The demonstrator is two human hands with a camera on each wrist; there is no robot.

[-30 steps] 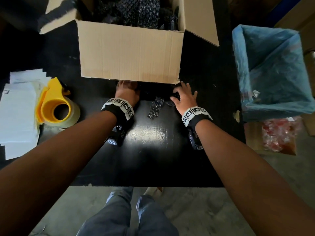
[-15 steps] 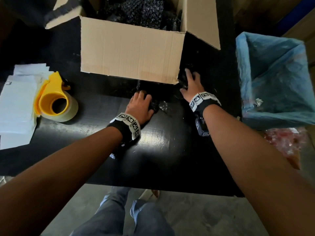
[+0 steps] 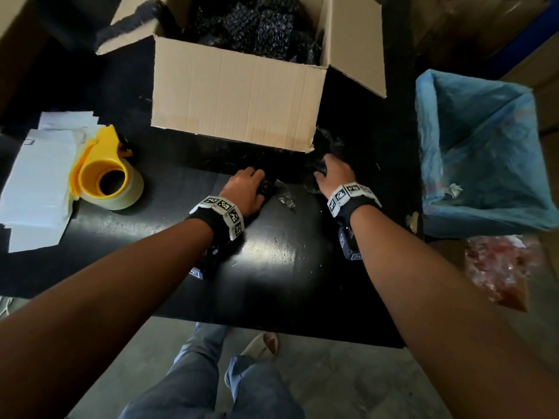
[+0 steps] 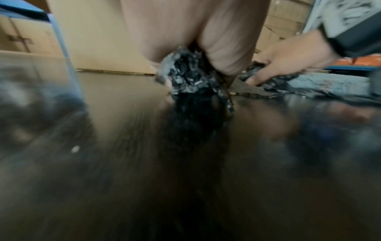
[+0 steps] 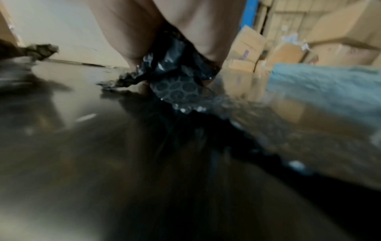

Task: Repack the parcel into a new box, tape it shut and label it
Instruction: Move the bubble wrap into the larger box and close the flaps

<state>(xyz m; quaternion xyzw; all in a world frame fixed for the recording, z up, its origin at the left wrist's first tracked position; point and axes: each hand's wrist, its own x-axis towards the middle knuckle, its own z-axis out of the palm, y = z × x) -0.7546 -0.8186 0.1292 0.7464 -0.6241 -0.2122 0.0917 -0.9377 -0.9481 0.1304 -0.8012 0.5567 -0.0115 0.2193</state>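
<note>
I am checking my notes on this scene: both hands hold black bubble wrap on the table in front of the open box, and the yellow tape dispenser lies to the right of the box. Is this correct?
Not quite. The head view shows the yellow tape dispenser left of the open box, beside the white papers. The rest stands: left hand and right hand both hold black bubble wrap on the table.

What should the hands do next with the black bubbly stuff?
Probably lift it into the cardboard box. Both the left hand and right hand already grip black bubble wrap on the table, and the box stands open with more inside.
</note>
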